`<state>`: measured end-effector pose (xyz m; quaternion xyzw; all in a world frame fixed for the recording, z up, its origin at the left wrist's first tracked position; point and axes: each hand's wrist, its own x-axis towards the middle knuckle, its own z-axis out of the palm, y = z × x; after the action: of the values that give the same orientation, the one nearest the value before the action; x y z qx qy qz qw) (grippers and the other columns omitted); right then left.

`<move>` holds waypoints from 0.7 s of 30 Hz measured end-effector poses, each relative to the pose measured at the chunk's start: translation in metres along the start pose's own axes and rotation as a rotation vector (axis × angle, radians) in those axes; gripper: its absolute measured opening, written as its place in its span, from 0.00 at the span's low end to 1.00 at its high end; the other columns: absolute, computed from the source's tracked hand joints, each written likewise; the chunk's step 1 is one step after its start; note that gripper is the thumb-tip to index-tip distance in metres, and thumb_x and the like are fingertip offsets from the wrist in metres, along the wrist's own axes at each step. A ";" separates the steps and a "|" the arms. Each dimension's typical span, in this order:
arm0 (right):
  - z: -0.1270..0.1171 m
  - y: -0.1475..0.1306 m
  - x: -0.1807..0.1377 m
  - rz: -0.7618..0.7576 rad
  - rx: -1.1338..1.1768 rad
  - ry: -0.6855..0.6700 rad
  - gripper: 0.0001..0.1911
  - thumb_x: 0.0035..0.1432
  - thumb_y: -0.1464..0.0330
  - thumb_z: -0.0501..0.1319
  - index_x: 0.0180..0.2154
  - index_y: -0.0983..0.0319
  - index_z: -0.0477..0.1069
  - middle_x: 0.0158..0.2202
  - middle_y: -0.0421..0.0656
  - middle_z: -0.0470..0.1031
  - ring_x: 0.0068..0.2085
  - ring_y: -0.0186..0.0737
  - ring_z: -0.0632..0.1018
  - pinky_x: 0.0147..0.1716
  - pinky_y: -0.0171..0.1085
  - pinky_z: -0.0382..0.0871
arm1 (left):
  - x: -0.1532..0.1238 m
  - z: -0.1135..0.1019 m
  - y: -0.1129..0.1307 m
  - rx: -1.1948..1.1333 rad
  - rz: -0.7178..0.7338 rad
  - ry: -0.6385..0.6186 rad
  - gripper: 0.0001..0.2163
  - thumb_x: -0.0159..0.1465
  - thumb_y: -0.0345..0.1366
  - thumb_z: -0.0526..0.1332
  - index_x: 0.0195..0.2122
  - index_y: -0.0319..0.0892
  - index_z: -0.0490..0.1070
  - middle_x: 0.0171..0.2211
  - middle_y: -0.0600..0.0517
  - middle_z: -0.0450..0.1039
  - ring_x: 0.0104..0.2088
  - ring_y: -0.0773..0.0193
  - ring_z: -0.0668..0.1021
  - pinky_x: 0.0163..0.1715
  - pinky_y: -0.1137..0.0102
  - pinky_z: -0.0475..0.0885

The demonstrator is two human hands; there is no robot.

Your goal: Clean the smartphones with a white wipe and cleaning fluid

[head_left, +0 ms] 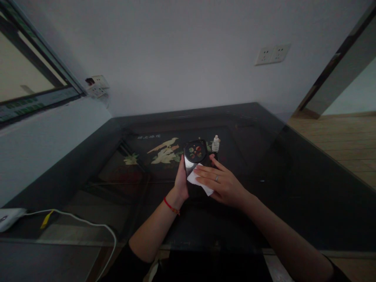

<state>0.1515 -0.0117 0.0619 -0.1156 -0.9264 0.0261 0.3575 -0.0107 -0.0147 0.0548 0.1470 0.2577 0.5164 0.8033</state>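
My left hand (182, 181), with a red bracelet on its wrist, grips a black phone (185, 183) by its left side and from below. The phone is tilted, its back with a large round camera disc facing up. On its lower part my right hand (225, 182), a ring on one finger, presses a folded white wipe (194, 178) flat with its fingers. Just beyond the right hand stands a small white bottle (216, 143) with a narrow cap, upright on the table.
The dark glossy table (252, 227) carries a bird-and-flower picture (164, 153). At the left lie a white power strip (10, 218) and its cable (85, 221). Wall sockets (272, 54) sit on the wall behind, and a window (32, 58) is at the upper left.
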 end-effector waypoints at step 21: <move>-0.016 0.017 -0.008 -0.003 -0.037 0.129 0.16 0.57 0.71 0.58 0.48 0.60 0.70 0.50 0.47 0.76 0.55 0.46 0.72 0.61 0.60 0.52 | -0.003 0.006 0.002 -0.135 -0.047 -0.070 0.34 0.66 0.56 0.39 0.57 0.34 0.66 0.47 0.41 0.74 0.49 0.53 0.74 0.53 0.60 0.65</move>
<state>0.1711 0.0028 0.0663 -0.1221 -0.9018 0.0010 0.4144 -0.0098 -0.0162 0.0619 0.1044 0.1974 0.5081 0.8318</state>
